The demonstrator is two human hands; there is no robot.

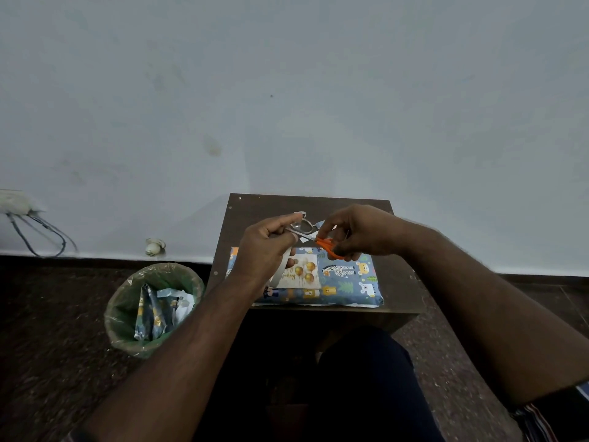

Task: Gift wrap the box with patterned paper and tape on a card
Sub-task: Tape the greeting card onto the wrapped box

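The box [347, 282] lies flat on the small brown table [398, 282], wrapped in blue paper printed with animals. A white card with gold balloons [302, 275] rests on its top, partly behind my left hand. My left hand [264, 250] holds a tape roll [280, 272] over the box and pinches a stretched piece of clear tape [302, 226] above it. My right hand [357, 234] grips orange-handled scissors [328, 245], whose blades point left at the tape.
A green bin [153, 309] lined with plastic stands on the dark floor left of the table, holding scraps of the same patterned paper. A grey wall rises right behind the table. Cables [38, 234] hang from a wall socket at far left.
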